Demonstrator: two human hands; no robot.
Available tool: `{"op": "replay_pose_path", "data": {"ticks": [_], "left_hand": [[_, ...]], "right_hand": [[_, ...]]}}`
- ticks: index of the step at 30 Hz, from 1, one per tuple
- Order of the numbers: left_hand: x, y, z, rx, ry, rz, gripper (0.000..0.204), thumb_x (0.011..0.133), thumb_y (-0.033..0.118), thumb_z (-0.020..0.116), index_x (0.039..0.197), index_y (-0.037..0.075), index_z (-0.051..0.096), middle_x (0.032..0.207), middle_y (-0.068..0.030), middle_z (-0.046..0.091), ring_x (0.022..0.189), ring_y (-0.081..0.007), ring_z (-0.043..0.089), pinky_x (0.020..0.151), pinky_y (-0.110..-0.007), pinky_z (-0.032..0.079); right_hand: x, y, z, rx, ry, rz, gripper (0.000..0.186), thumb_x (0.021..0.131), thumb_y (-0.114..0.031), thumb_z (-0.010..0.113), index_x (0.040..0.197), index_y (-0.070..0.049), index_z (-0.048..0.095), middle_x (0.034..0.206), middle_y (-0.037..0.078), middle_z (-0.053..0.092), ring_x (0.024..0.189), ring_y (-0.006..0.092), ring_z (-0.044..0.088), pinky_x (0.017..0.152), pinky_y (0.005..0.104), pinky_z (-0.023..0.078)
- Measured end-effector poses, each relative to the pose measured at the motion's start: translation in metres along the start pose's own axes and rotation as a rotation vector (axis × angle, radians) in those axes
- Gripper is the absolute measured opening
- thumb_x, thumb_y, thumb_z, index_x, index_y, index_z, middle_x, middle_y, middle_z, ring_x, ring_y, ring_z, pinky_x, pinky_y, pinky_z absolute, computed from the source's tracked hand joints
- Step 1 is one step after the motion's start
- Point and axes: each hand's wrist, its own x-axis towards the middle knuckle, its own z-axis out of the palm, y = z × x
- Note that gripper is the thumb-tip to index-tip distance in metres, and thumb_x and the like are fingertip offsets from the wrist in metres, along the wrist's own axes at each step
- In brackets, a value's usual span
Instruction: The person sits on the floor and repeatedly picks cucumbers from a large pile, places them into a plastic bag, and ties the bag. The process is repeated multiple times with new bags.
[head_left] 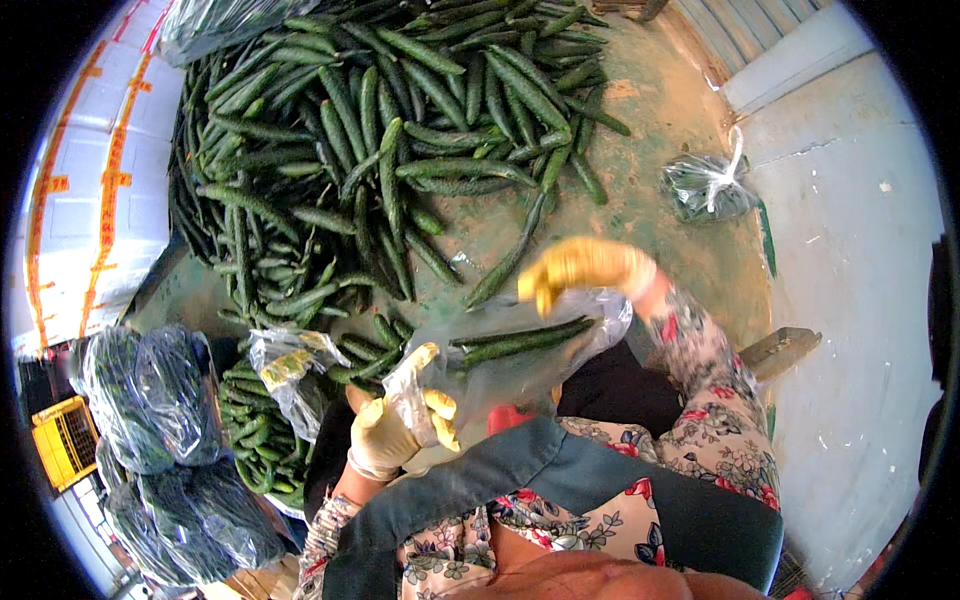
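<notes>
Head view, looking down. Big cucumber pile (pixel 400 140) fills the top centre and left, lying on a green mat (pixel 670 110); mat edge runs down the right side, w/ bare pale concrete floor (pixel 850 300) beyond it, the widest open room. One small tied bag (pixel 708 187) sits near that edge, well apart from the hands. Left rim closed in by white boxes (pixel 90 190) w/ orange tape, stacked filled bags (pixel 150 400) below them, and a yellow crate (pixel 62 440) at far left. Another open bag of cucumbers (pixel 285 365) lies just beside the left hand.

Clear plastic bag (pixel 520 355) hangs between both hands, centre of frame, just above the person's lap. Thin, crinkled, see-through; approx. two long dark green cucumbers (pixel 520 340) lie slantwise inside.

Both hands wear yellow gloves. Left hand (pixel 395 425), lower left of the bag, fingers curled and pinching a gathered edge of the plastic. Right hand (pixel 585 268), upper right, fingers bent down and closed on the bag's top rim, holding it up. Floral sleeves and a dark apron (pixel 560 480) at bottom.
</notes>
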Motion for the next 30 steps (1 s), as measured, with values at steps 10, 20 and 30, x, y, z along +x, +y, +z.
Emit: {"op": "replay_pose_path", "data": {"ticks": [10,20,30], "left_hand": [[0.016,0.022,-0.014,-0.022,0.166,0.14,0.093,0.082,0.041,0.07,0.154,0.01,0.02,0.111,-0.0311,0.063,0.091,-0.0433,0.068,0.077,-0.058,0.056],[0.008,0.026,-0.023,0.079,0.179,0.128,0.096,0.083,0.046,0.067,0.155,0.008,0.015,0.113,-0.0264,0.063,0.091,-0.0405,0.066,0.076,-0.057,0.055],[0.002,0.012,-0.003,0.081,0.086,0.092,0.094,0.082,0.042,0.07,0.154,0.008,0.02,0.112,-0.0283,0.063,0.092,-0.0406,0.068,0.08,-0.056,0.055]], "right_hand": [[0.082,0.053,-0.225,-0.06,1.414,0.301,0.04,0.085,-0.029,0.077,0.109,-0.002,0.06,0.097,0.013,0.067,0.083,0.0272,0.067,0.067,0.0404,0.054],[-0.034,0.077,-0.183,0.375,0.7,0.085,0.032,0.098,-0.022,0.06,0.121,0.001,0.06,0.103,0.008,0.069,0.086,0.0194,0.067,0.076,0.0412,0.058],[-0.095,0.063,-0.084,0.243,0.639,-0.15,0.044,0.096,-0.024,0.063,0.131,0.001,0.055,0.107,0.008,0.065,0.097,0.0215,0.064,0.088,0.0426,0.054]]}}
